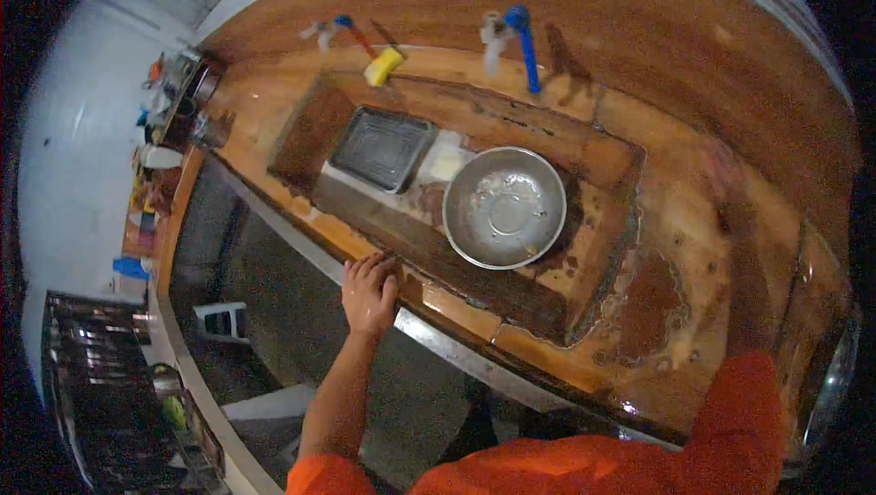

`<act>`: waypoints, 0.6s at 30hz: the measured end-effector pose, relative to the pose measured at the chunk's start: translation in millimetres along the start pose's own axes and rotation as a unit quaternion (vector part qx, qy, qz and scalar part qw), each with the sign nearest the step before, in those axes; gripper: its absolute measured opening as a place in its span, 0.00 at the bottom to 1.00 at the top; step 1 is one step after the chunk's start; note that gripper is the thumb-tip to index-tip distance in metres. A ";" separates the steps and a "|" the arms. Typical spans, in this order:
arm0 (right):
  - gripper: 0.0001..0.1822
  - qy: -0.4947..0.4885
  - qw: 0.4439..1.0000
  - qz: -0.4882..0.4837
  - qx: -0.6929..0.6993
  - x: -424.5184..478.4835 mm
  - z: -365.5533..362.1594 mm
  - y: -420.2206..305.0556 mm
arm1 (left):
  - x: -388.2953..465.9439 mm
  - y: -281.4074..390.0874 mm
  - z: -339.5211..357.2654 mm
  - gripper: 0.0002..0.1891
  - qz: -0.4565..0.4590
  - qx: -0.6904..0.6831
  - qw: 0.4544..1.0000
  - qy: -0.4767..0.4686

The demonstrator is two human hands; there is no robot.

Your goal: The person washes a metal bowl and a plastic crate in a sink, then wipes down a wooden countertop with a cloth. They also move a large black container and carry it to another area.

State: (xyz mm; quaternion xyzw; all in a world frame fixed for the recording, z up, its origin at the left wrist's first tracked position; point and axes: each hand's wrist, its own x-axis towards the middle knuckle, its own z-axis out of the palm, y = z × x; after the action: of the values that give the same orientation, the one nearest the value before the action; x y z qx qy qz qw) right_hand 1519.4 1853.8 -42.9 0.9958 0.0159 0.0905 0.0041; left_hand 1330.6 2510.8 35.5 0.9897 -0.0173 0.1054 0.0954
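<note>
My left hand point(370, 293) rests on the front rim of a tiled sink point(438, 296), its fingers over the edge and nothing held. My right arm reaches across the counter at the right. The right hand point(724, 170) is blurred near the back wall, and what it holds, if anything, cannot be made out. Inside the sink stands a round metal basin point(506, 211), wet, with small bits on its inner surface. To its left lies a dark rectangular tray point(383, 146). A pale patch point(446, 155) shows between the two.
A blue tap point(529, 57) projects from the back wall. Another tap point(344, 21) is further left, with a yellow sponge-like block point(384, 67) near it. Crowded kitchen items point(171, 101) stand at the far left, above a dish rack point(102, 365). A white stool point(222, 320) stands below the counter.
</note>
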 end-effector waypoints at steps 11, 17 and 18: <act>0.27 -0.133 0.988 -0.077 -0.008 -273.4 -106.1 16.5 | -7.3 -3.1 -14.8 0.18 -0.006 -0.027 1.000 0.014; 0.29 -0.274 0.877 -0.392 0.037 -276.1 -155.7 -195.2 | -12.7 -16.1 -10.2 0.18 0.006 -0.050 0.998 0.040; 0.29 -0.276 0.858 -0.431 0.045 -265.4 -157.6 -231.3 | -12.4 -17.5 -8.2 0.19 0.008 -0.069 0.997 0.046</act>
State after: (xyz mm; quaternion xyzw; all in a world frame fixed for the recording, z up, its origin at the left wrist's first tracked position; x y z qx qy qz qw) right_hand 1222.9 2077.2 61.8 0.8725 0.4462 -0.1994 0.0023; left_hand 1317.7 2529.8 37.4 0.9746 -0.0283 0.1504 0.1632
